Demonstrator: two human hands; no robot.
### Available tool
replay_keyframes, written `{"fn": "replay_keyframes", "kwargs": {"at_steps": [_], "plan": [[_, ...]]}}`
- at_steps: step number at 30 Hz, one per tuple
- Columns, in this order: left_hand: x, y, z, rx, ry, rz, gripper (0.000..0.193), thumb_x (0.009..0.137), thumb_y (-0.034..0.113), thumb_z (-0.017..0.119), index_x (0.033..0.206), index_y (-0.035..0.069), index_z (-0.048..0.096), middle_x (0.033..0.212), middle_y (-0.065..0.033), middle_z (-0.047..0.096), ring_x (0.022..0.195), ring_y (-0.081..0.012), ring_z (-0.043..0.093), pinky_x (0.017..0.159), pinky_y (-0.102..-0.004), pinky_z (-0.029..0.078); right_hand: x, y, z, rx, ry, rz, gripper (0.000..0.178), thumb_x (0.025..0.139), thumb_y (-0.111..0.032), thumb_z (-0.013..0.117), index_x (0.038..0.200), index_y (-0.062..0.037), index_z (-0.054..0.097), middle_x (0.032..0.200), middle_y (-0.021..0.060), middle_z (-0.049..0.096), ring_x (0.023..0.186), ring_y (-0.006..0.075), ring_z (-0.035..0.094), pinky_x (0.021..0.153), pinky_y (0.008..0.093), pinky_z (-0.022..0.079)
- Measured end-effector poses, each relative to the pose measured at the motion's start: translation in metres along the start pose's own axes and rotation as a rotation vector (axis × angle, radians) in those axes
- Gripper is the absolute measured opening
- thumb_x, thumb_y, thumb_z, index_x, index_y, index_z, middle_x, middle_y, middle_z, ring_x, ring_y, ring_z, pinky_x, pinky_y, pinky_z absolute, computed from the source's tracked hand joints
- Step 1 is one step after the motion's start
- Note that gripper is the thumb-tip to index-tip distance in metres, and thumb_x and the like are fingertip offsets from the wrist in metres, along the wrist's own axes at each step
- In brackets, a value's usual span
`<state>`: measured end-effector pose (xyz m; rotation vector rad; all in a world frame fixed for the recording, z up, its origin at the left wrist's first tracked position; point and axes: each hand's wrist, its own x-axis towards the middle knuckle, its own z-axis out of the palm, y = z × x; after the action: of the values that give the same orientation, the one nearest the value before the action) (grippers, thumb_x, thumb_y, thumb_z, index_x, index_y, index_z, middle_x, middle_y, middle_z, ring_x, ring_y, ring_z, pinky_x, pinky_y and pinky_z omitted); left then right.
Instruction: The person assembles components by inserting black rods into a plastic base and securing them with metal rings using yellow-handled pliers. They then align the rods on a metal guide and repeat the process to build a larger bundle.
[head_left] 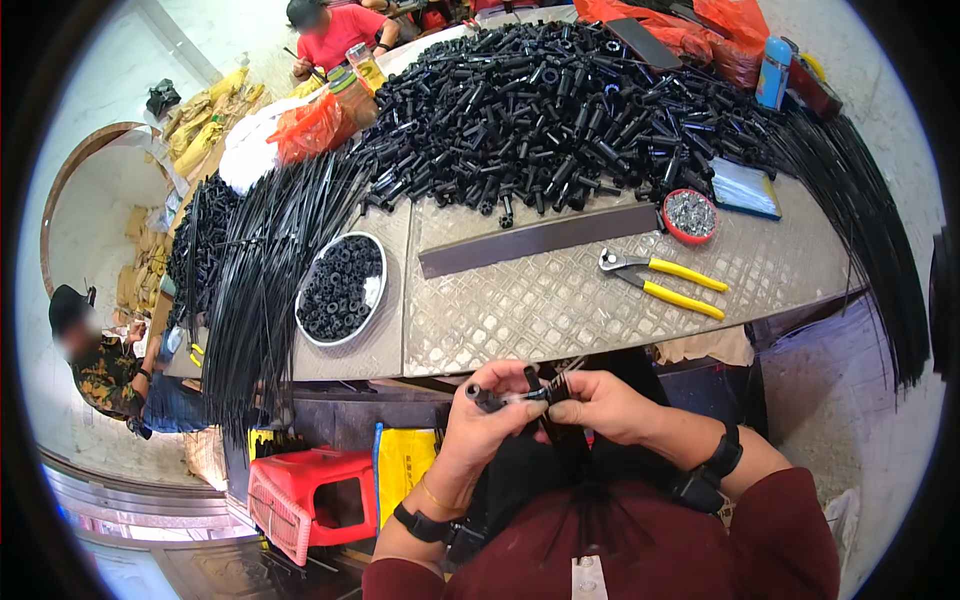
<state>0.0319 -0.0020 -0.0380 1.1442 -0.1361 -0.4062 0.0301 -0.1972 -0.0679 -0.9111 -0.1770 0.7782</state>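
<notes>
My left hand (492,420) is closed around a black tubular plastic part (483,398), its hollow end showing past the fingers. Right beside it, my right hand (608,404) pinches thin black strips (568,445) that hang down over my lap. Thumbs and fingertips of both hands nearly meet in front of the table edge. Beyond them lie end-cutting pliers (684,290) with yellow handles. A brown metal bar (540,241) stretches across the table. The fingers partly hide where tube and strips come together.
A large heap of black tubular parts (500,120) covers the table's far side. Black strip bundles (270,260) hang over the left edge, others (860,230) over the right. A white bowl (339,342) holds black rings; a red bowl (688,240) holds small metal pieces. Two people sit nearby.
</notes>
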Motion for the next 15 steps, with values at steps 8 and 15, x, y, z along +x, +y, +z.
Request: {"fn": "replay_keyframes", "kwargs": {"at_steps": [8, 15], "plan": [[0.003, -0.005, -0.005, -0.004, 0.015, -0.082, 0.028, 0.074, 0.0, 0.07, 0.098, 0.002, 0.057, 0.102, -0.0109, 0.059, 0.072, -0.0113, 0.057, 0.058, -0.021, 0.047, -0.002, 0.0, 0.001, -0.011, -0.007, -0.09, 0.026, 0.088, -0.015, 0.061, 0.108, -0.0016, 0.056, 0.1, 0.0069, 0.063, 0.088, 0.0156, 0.063, 0.08, 0.0287, 0.05], [0.005, -0.007, 0.001, 0.201, 0.03, 0.218, 0.018, 0.069, 0.0, 0.072, 0.084, 0.003, 0.061, 0.111, -0.0151, 0.052, 0.101, -0.0206, 0.051, 0.085, -0.0313, 0.045, -0.006, -0.001, 0.004, -0.015, -0.015, -0.089, 0.033, 0.09, -0.014, 0.059, 0.119, -0.0015, 0.053, 0.1, 0.0052, 0.062, 0.088, 0.014, 0.062, 0.08, 0.0275, 0.05]]}}
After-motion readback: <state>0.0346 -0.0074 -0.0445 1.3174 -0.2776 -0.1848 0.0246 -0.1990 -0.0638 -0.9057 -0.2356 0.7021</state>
